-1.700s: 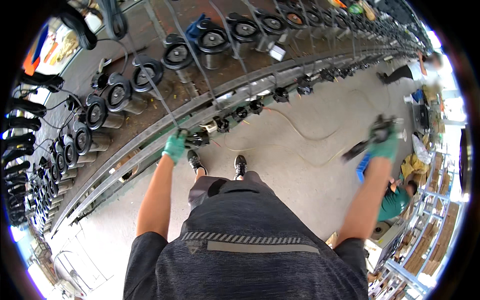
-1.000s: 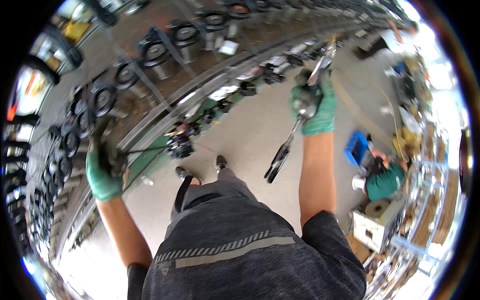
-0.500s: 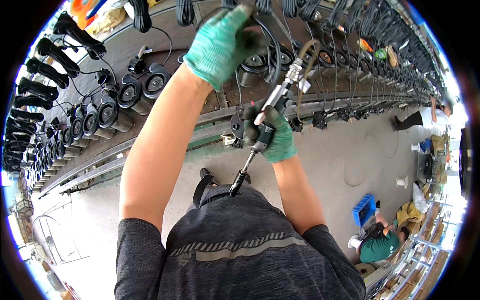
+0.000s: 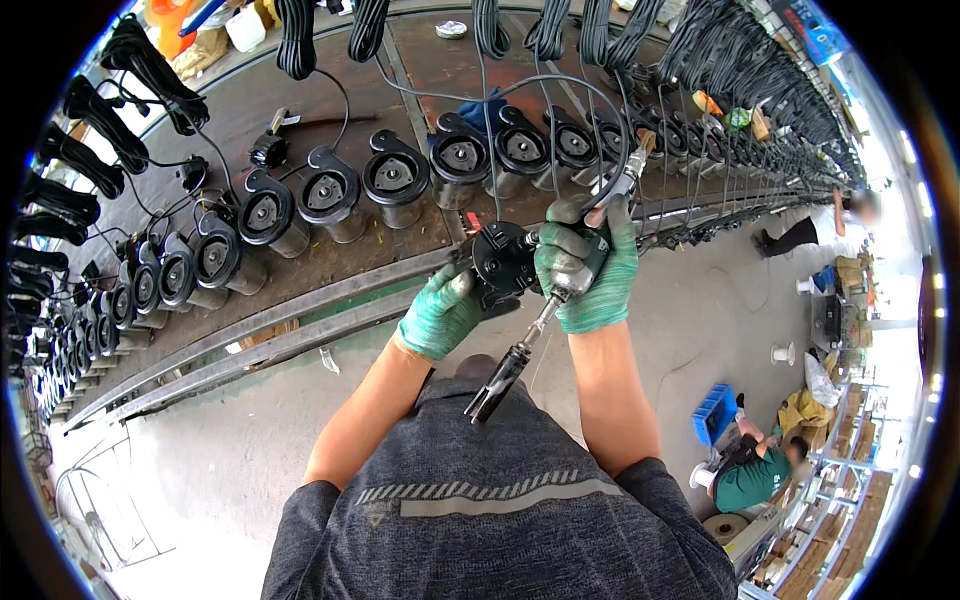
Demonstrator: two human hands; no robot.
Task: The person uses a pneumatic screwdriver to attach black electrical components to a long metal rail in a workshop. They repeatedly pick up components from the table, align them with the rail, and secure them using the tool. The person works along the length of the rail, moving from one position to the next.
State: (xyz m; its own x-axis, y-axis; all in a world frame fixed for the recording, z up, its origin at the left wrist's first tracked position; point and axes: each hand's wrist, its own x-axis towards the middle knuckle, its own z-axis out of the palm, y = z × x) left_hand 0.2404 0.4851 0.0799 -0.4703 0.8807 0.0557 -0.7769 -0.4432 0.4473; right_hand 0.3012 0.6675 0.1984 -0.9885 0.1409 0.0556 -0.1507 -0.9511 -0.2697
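Observation:
My left hand (image 4: 440,312), in a green glove, grips the lower left side of a round black pump cover (image 4: 503,258). My right hand (image 4: 588,270), gloved alike, is wrapped round a power screwdriver (image 4: 545,318), whose long shaft and dark tip slant down toward my chest. Its fingers are close to the cover's right side; whether they touch it I cannot tell. A thin dark cable (image 4: 560,80) arches over the hands. On the bench just beyond stand several steel pump bodies (image 4: 395,178) with black tops.
Coiled black cables (image 4: 295,40) hang along the bench's far side. Metal rails (image 4: 270,345) run along its near edge. On the floor at right are a blue crate (image 4: 713,413) and a seated person in a green shirt (image 4: 755,478). Another person (image 4: 795,238) stands farther off at the bench.
My left hand has come down from the hanging cables to the black cover. My right hand has shifted slightly right and up with the screwdriver.

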